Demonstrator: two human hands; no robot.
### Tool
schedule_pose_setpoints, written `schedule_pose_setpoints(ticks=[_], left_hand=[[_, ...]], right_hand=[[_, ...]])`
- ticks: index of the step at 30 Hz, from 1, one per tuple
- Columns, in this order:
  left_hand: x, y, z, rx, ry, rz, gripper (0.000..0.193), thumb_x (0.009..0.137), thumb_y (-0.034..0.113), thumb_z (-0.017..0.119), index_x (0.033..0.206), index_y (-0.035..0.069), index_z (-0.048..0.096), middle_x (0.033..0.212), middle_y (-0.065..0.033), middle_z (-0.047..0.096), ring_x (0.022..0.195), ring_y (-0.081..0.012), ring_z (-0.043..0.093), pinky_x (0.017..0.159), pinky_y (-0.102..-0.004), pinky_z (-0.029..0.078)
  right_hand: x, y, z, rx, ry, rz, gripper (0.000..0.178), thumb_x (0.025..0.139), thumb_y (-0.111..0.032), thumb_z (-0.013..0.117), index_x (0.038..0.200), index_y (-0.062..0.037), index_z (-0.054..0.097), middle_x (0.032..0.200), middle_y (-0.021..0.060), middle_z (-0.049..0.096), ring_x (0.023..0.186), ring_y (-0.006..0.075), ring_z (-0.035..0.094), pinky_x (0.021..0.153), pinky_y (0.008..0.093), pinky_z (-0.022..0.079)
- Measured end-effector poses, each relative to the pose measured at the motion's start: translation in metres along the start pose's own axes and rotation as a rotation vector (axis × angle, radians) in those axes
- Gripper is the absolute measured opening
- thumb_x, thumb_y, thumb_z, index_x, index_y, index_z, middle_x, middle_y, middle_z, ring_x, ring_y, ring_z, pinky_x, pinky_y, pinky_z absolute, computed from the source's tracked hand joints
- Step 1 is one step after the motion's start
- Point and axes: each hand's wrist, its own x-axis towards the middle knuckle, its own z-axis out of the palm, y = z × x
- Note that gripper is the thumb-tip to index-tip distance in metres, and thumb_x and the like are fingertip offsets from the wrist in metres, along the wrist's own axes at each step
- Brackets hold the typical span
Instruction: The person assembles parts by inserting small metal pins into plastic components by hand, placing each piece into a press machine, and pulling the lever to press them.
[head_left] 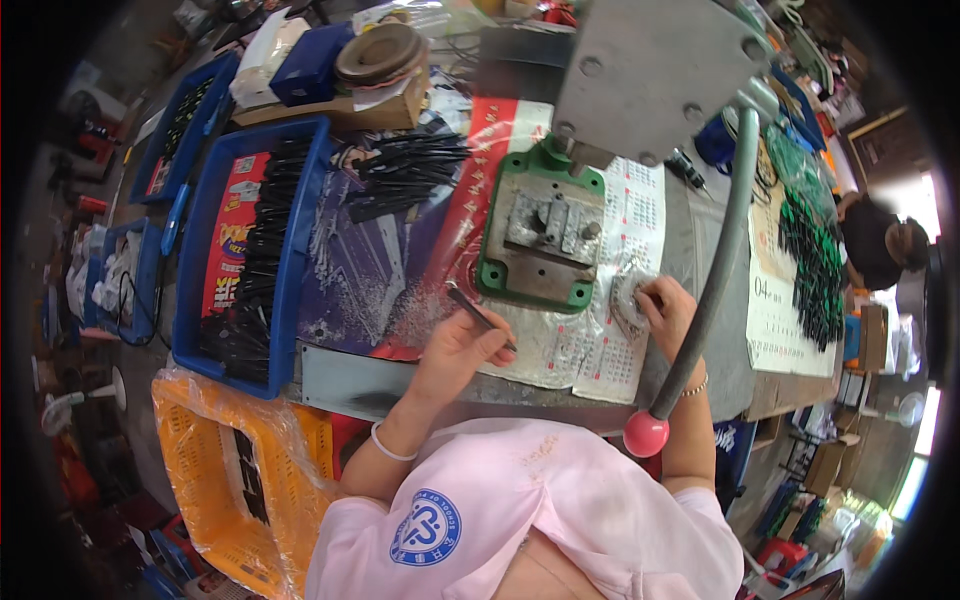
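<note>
From my remote feed, just below centre, the left hand [466, 345] pinches a dark slim piece [471, 307], probably light and stiff; I'd grip it mid-length. To its right, the right hand [671, 308] bunches its fingers at a clear plastic container [627, 300], contents indistinct; I can't tell what they grip. Beyond, upper centre, sits a green metal fixture [545, 268]

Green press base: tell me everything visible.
The green base is blocky, with rounded corner lugs, worn paint and a bare, metallic-looking top. A grey metal block with raised parts sits mid-top. It rests on printed sheets, its far end near the grey press head. Neither the left hand nor right hand touches it.
</note>
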Motion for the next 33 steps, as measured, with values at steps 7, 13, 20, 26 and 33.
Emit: schedule_pose_setpoints(ticks=[7,13,20,26,33], left_hand=[[0.007,0.004,0.007,-0.179,-0.005,-0.058,0.016,0.097,0.019,0.058,0.106,0.005,0.06,0.092,-0.0046,0.064,0.076,-0.0138,0.066,0.069,-0.0279,0.056],[0.012,-0.001,0.002,-0.359,-0.028,-0.082,0.018,0.099,0.023,0.056,0.108,0.008,0.061,0.092,-0.0034,0.064,0.075,-0.0139,0.067,0.067,-0.0277,0.055],[0.009,-0.002,-0.002,-0.507,-0.094,-0.147,0.019,0.1,0.022,0.054,0.111,0.008,0.059,0.095,-0.004,0.063,0.079,-0.014,0.067,0.07,-0.0281,0.056],[0.024,0.011,0.009,-0.507,-0.151,-0.151,0.018,0.098,0.017,0.056,0.112,0.006,0.059,0.097,-0.0067,0.065,0.083,-0.017,0.069,0.072,-0.0299,0.057],[0.038,0.009,0.017,-0.454,-0.145,-0.144,0.019,0.099,0.016,0.054,0.113,0.004,0.058,0.102,-0.0109,0.065,0.086,-0.0205,0.069,0.073,-0.0318,0.059]], right_hand=[[0.007,-0.019,-0.005,0.181,0.051,0.04,0.009,0.082,-0.005,0.069,0.084,-0.0001,0.061,0.075,0.0093,0.055,0.067,0.0204,0.055,0.062,0.0316,0.044],[0.002,-0.015,-0.003,0.179,0.107,-0.082,0.012,0.086,-0.005,0.067,0.084,0.0038,0.06,0.072,0.0052,0.057,0.063,0.0118,0.053,0.058,0.0262,0.042],[-0.009,-0.013,0.006,0.361,0.203,0.18,0.012,0.091,-0.008,0.065,0.085,0.0019,0.06,0.069,0.0012,0.06,0.063,0.0067,0.054,0.057,0.0221,0.043],[-0.011,0.02,0.008,0.287,0.181,0.136,0.008,0.09,-0.004,0.064,0.088,0.0014,0.058,0.071,-0.0002,0.056,0.066,0.0062,0.051,0.06,0.0218,0.043],[-0.003,-0.023,-0.018,0.208,0.232,0.098,0.012,0.084,0.0,0.059,0.095,0.0028,0.063,0.088,0.0185,0.063,0.078,0.0321,0.063,0.07,0.0347,0.049]])
